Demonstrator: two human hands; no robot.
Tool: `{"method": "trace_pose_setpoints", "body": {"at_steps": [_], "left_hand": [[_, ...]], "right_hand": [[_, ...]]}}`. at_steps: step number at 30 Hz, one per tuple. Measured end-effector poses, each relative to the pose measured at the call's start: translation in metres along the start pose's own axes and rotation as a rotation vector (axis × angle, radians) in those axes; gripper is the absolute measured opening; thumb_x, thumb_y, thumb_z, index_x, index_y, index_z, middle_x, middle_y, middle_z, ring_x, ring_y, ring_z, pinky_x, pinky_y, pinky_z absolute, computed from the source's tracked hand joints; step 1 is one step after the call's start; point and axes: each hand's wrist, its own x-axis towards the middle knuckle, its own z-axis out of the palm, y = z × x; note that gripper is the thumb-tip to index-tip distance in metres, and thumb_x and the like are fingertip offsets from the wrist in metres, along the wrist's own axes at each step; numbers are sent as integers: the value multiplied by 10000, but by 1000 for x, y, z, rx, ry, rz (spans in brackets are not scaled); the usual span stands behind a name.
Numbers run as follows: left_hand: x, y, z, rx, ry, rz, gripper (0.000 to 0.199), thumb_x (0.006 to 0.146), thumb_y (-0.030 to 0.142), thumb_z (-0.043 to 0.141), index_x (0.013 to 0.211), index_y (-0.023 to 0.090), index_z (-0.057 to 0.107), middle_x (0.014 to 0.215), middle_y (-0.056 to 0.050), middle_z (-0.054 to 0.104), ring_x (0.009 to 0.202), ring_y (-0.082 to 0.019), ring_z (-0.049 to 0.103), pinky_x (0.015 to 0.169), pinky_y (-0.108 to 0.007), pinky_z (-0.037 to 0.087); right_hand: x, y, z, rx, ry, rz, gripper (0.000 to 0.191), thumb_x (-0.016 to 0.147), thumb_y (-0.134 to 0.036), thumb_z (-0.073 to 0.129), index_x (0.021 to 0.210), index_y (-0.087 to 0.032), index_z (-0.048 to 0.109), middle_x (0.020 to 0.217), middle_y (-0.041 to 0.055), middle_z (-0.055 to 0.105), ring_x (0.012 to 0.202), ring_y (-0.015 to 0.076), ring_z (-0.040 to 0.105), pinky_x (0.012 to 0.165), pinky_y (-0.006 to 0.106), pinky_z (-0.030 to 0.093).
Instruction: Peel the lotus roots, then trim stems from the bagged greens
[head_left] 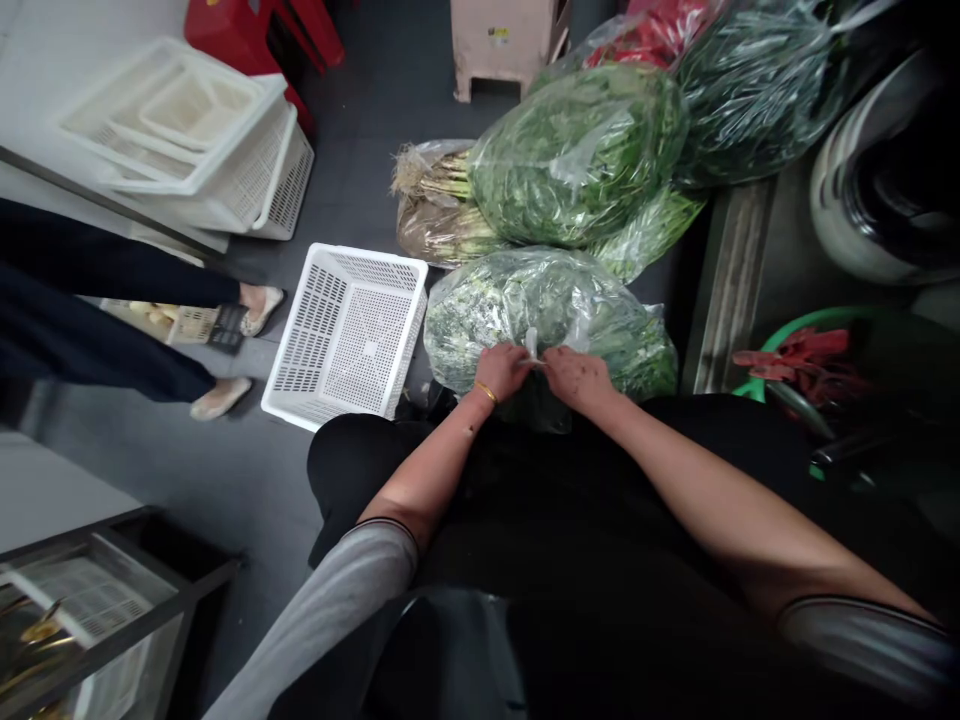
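A large clear plastic bag (pixel 495 300) full of leafy greens lies on the floor right in front of me. My left hand (pixel 502 370) pinches the plastic at the bag's near side, and a thin bangle circles that wrist. Close beside it, my right hand (pixel 576 378) grips the same gathered plastic, its fingers closed. A pale bit of the bag pokes up between the two hands. Just left of the bag stands a white perforated basket (pixel 371 345) with nothing in it.
Beyond lie more bagged greens (pixel 577 155), some with roots showing. Stacked white baskets (pixel 255 170) and a red stool (pixel 232 40) are at upper left. Another person's legs (pixel 112 330) stand at left. A green-rimmed container (pixel 787 335) is at right, a metal rack (pixel 172 600) at lower left.
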Motion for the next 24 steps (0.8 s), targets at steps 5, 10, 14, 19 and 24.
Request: {"method": "trace_pose_setpoints", "body": {"at_steps": [5, 10, 14, 19, 24], "left_hand": [[-2, -9, -4, 59, -80, 73, 305, 921, 424, 551, 1048, 190, 699, 950, -87, 651, 989, -224, 575, 858, -342, 395], [-1, -14, 3, 122, -68, 114, 331, 944, 422, 499, 1025, 192, 722, 924, -104, 633, 959, -239, 560, 832, -359, 389], [-6, -12, 3, 97, 47, 99, 327, 916, 412, 551, 1097, 185, 702, 1031, -123, 626, 998, -249, 544, 854, -366, 398], [-30, -7, -3, -78, 47, 118, 344, 860, 224, 591, 1198, 210, 659, 1043, -90, 610, 982, -217, 550, 870, -339, 434], [-44, -1, 2, -667, -2, -100, 242, 881, 344, 538, 868, 170, 705, 809, -45, 580, 748, -151, 549, 719, -285, 457]], "right_hand": [[5, 7, -2, 574, -224, 272, 292, 892, -359, 536, 677, -171, 597, 557, 20, 549, 527, 144, 522, 524, 253, 357], [-14, -9, 7, 807, -211, 310, 347, 913, -396, 411, 636, -208, 500, 435, -48, 399, 367, 112, 374, 423, 246, 292], [-27, -35, 15, 821, -118, 279, 277, 880, -335, 442, 640, -211, 500, 497, -21, 478, 490, 141, 492, 521, 257, 353], [-33, -59, 18, 780, -42, 240, 260, 902, -345, 407, 705, -215, 514, 589, 13, 575, 617, 169, 559, 587, 266, 374], [-26, -30, 1, 654, 44, 102, 308, 935, -394, 381, 860, -210, 616, 646, 15, 637, 662, 181, 597, 643, 269, 422]]}}
